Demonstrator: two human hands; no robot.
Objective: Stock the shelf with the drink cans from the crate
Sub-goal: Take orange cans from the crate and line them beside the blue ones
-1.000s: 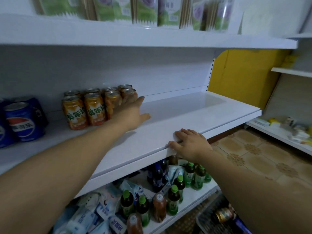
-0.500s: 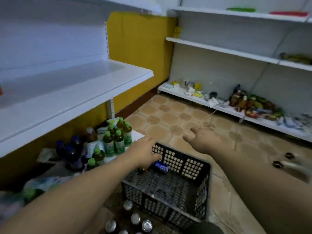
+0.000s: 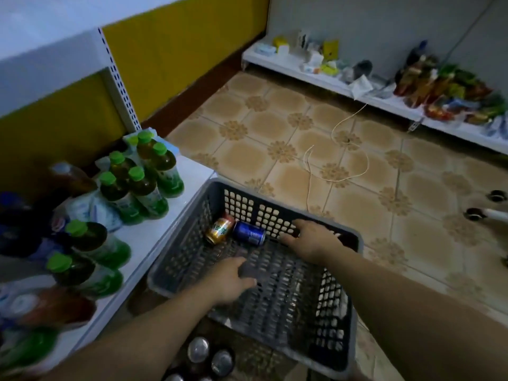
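A grey perforated crate [image 3: 354,353] stands on the tiled floor below me. Two cans lie on their sides in its far left corner: an orange can [image 3: 219,230] and a blue can [image 3: 249,233] touching it. My left hand [image 3: 230,279] hovers inside the crate, fingers spread and relaxed, holding nothing, a short way in front of the cans. My right hand [image 3: 310,241] reaches in from the right, fingers extended, just right of the blue can and apart from it. The white shelf [image 3: 49,42] shows at the top left.
A low white shelf [image 3: 176,204] left of the crate carries green-capped bottles [image 3: 143,185] and other drinks. Several upright can tops [image 3: 198,349] stand near the crate's front. A cord [image 3: 338,149] lies on the floor. A far shelf [image 3: 384,101] holds packets.
My view swung from the shelf with the orange cans down to the crate. Both hands left the shelf and now reach into the crate, close to the two lying cans.
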